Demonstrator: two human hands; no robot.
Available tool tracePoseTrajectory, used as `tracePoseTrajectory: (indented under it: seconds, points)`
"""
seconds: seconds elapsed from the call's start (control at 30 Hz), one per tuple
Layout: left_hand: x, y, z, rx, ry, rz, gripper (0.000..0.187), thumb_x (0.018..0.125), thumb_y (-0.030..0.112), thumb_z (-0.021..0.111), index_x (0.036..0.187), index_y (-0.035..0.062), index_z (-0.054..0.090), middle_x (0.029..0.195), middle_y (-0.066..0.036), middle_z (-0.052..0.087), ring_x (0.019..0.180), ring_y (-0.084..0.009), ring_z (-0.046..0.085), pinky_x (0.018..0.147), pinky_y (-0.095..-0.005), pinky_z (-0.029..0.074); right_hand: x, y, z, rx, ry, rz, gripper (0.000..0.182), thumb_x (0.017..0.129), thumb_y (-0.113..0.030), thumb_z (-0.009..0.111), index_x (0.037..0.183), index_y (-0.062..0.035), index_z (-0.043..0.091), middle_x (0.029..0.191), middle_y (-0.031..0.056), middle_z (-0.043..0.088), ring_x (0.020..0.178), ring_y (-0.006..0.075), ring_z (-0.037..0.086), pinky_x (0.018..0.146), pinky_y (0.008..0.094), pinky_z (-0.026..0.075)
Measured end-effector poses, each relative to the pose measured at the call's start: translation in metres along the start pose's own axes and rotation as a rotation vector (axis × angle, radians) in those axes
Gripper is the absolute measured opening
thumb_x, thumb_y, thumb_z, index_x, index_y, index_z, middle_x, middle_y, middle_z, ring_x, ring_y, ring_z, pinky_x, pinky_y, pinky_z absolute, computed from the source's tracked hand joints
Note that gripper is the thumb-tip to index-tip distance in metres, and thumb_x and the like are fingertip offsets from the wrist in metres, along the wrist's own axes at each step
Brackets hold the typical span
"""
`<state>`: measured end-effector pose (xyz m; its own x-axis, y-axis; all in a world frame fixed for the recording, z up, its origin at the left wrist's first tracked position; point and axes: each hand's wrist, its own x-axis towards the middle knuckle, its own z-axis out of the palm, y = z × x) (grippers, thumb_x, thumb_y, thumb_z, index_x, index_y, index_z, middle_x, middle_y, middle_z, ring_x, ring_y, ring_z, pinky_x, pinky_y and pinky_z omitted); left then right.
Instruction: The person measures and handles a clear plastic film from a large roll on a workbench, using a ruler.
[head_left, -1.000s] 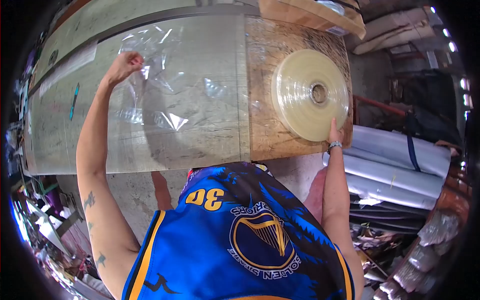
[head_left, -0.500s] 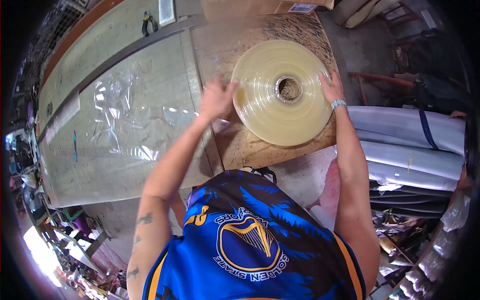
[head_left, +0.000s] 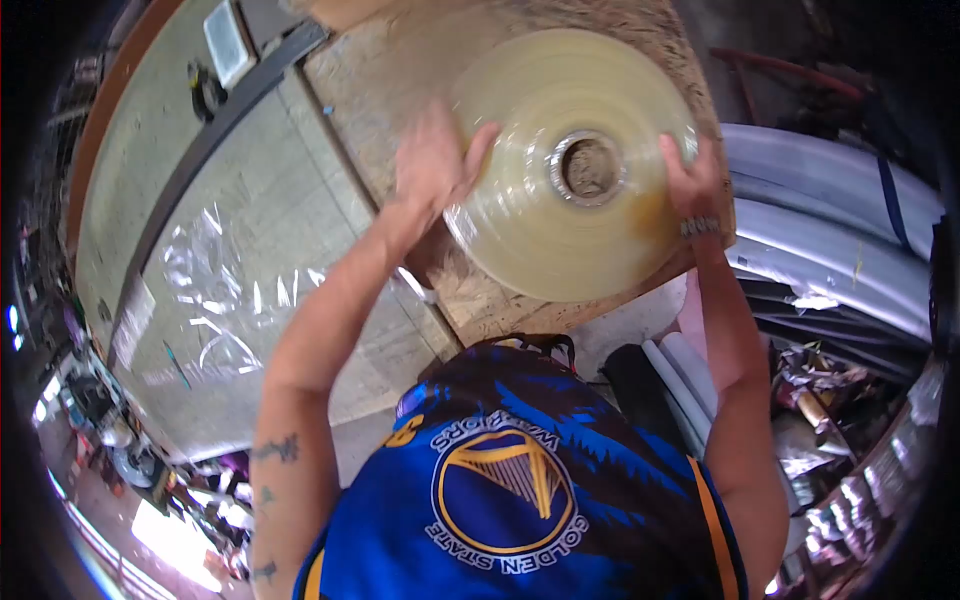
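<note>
A wide, flat roll of clear yellowish plastic film (head_left: 530,235) lies on its side on a wooden board, its hollow core facing up. My left hand (head_left: 435,165) is at the roll's left rim, thumb over the edge and fingers blurred by motion. Against the right rim rests my right hand (head_left: 695,180), its thumb on the upper face and its other fingers down the side, partly hidden. An orange-yellow patch shows on the roll near my right hand.
Left of the wooden board (head_left: 360,75), a greenish tabletop (head_left: 270,145) carries crumpled clear film (head_left: 205,265), black-handled pliers (head_left: 205,92) and a thin teal tool (head_left: 177,366). Large silvery rolls (head_left: 820,215) are stacked to the right.
The roll has turned: its orange-yellow patch has gone from the left rim to the lower right. My left hand now overlaps the rim more. The view has tilted and shifted.
</note>
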<state>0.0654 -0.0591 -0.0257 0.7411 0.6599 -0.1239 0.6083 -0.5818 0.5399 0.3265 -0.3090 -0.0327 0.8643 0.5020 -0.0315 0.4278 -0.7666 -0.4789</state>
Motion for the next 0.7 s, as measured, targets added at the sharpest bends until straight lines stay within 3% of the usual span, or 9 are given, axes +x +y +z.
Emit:
tracePoseTrajectory:
  seconds: [0.1,0.17,0.3,0.37,0.47,0.57,0.63,0.7]
  points:
    - [0.044,-0.006,-0.015,0.035,-0.123,0.178,0.079,0.095,0.06,0.052,0.129,-0.011,0.044,0.118,-0.033,0.059,0.112,-0.0479,0.057,0.099,-0.0513,0.046,-0.041,0.013,0.007,0.115,0.087,0.066,0.063,0.087,-0.051,0.072,0.117,0.0031,0.06,0.11,0.0222,0.067,0.104,0.0365,0.064,0.093,0.0445,0.048]
    - [0.076,-0.015,-0.003,0.004,-0.078,0.363,0.082,0.095,0.064,0.049,0.133,-0.0091,0.044,0.125,-0.032,0.058,0.12,-0.0458,0.055,0.104,-0.0506,0.044,-0.068,0.007,0.013,0.239,0.141,0.131,0.059,0.091,-0.045,0.071,0.119,0.0046,0.058,0.111,0.0209,0.066,0.105,0.0326,0.063,0.093,0.0435,0.048]
    - [0.128,0.01,-0.011,0.087,-0.344,0.486,0.082,0.094,0.066,0.048,0.138,-0.004,0.045,0.13,-0.027,0.058,0.125,-0.0416,0.054,0.108,-0.0502,0.042,-0.123,-0.012,0.024,0.202,0.246,0.233,0.063,0.097,-0.039,0.064,0.139,0.0057,0.046,0.136,0.025,0.055,0.123,0.0338,0.056,0.105,0.0416,0.042]
    - [0.148,0.019,-0.004,0.048,-0.245,0.657,0.072,0.094,0.063,0.051,0.129,0.0008,0.054,0.122,-0.023,0.063,0.121,-0.0402,0.058,0.107,-0.0481,0.043,-0.149,-0.016,0.032,0.307,0.265,0.269,0.068,0.097,-0.038,0.063,0.143,0.0064,0.039,0.141,0.0262,0.051,0.128,0.034,0.052,0.109,0.0413,0.04]
    - [0.146,0.056,-0.027,0.237,-0.394,0.531,0.067,0.095,0.06,0.052,0.128,0.003,0.057,0.124,-0.02,0.064,0.122,-0.0387,0.057,0.105,-0.0478,0.044,-0.172,-0.04,0.044,0.502,0.354,0.182,0.072,0.098,-0.037,0.062,0.147,0.007,0.034,0.143,0.0241,0.05,0.13,0.0335,0.051,0.111,0.0415,0.038]
    - [0.11,0.027,0.012,0.072,0.219,0.393,0.064,0.092,0.056,0.058,0.127,0.0025,0.058,0.12,-0.02,0.064,0.119,-0.038,0.057,0.103,-0.0469,0.042,-0.174,-0.007,0.056,0.498,0.353,0.147,0.07,0.099,-0.037,0.062,0.147,0.0069,0.035,0.144,0.0232,0.049,0.131,0.0321,0.05,0.113,0.0418,0.037]
    - [0.037,0.011,-0.031,-0.066,0.179,0.295,0.068,0.089,0.055,0.061,0.13,0.001,0.054,0.124,-0.022,0.059,0.124,-0.0405,0.051,0.11,-0.0495,0.035,-0.168,0.0,0.061,0.683,0.286,0.276,0.067,0.099,-0.037,0.062,0.146,0.0068,0.04,0.144,0.0208,0.051,0.128,0.0311,0.053,0.11,0.0414,0.04]
    - [-0.059,-0.005,-0.054,0.006,0.299,0.218,0.068,0.085,0.049,0.068,0.129,0.0001,0.054,0.122,-0.022,0.058,0.119,-0.0392,0.051,0.109,-0.0526,0.033,-0.169,-0.029,0.043,0.647,0.294,0.17,0.063,0.096,-0.033,0.067,0.134,0.0126,0.049,0.134,0.0269,0.056,0.117,0.034,0.059,0.098,0.0433,0.049]
